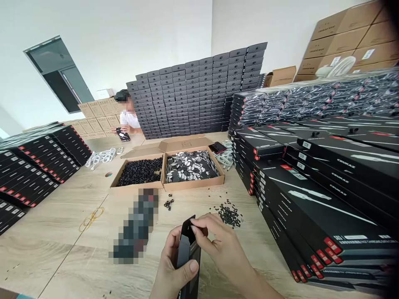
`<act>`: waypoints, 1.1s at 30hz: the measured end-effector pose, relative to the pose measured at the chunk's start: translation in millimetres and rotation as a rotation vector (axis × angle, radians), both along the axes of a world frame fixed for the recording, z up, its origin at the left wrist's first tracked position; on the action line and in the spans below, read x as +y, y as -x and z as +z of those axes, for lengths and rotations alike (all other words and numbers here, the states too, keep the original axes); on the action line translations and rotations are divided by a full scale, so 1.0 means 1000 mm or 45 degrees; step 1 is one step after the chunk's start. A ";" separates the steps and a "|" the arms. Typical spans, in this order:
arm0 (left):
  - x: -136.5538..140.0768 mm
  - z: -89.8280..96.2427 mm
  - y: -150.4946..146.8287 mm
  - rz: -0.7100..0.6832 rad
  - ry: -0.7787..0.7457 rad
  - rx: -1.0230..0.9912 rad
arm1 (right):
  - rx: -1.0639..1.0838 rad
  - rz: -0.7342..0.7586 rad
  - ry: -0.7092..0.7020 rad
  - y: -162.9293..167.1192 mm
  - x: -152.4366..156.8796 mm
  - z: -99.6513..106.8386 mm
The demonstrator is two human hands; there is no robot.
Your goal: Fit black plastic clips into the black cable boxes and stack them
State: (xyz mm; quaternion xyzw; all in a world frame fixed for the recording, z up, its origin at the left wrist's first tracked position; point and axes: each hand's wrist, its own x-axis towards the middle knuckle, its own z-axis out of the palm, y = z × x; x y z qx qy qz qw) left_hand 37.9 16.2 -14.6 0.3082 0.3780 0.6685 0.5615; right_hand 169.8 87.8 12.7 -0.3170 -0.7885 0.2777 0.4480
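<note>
My left hand is wrapped round a narrow black cardboard box, its open end tilted up towards me. A dark flap stands up at that end, and a grey side flap sticks out beside my left thumb. The thumb and forefinger of my right hand are closed on the upper edge of the dark flap. Whether a small part is also between these fingertips is hidden. Beyond my right hand lies a scatter of tiny black pieces. A few black ring-like parts lie ahead of the box.
Two open cartons hold black parts and black-and-white pieces. Stacked cable boxes rise at right, more boxes at left, a grey box wall behind. Across the table a person holds something black. A blurred-out item lies left.
</note>
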 end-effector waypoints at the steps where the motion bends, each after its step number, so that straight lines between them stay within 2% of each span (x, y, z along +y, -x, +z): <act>1: -0.001 0.002 -0.001 -0.010 -0.003 0.016 | 0.014 -0.012 0.020 -0.001 -0.001 0.001; 4: -0.002 0.006 -0.002 -0.049 -0.013 0.064 | 0.041 -0.032 -0.031 -0.002 -0.002 0.003; 7: -0.002 0.007 -0.002 -0.067 -0.022 0.084 | 0.035 0.030 -0.138 -0.004 -0.002 0.003; 9: -0.003 0.006 -0.001 -0.057 -0.035 0.077 | 0.020 0.055 -0.121 -0.006 -0.003 0.004; 16: -0.006 -0.008 -0.005 0.047 -0.082 0.121 | -0.034 0.018 0.373 -0.008 -0.011 0.011; 20: -0.004 -0.010 -0.011 0.166 -0.098 0.189 | 0.109 -0.033 0.590 -0.001 -0.014 0.010; 27: -0.003 -0.010 -0.012 0.286 -0.064 0.200 | 0.386 0.272 1.007 -0.004 -0.003 0.010; 30: -0.003 -0.012 -0.012 0.278 -0.047 0.221 | 0.385 0.301 1.047 -0.007 0.001 0.008; 33: -0.003 -0.014 -0.011 0.239 -0.066 0.246 | 0.291 0.181 0.879 -0.007 -0.001 0.009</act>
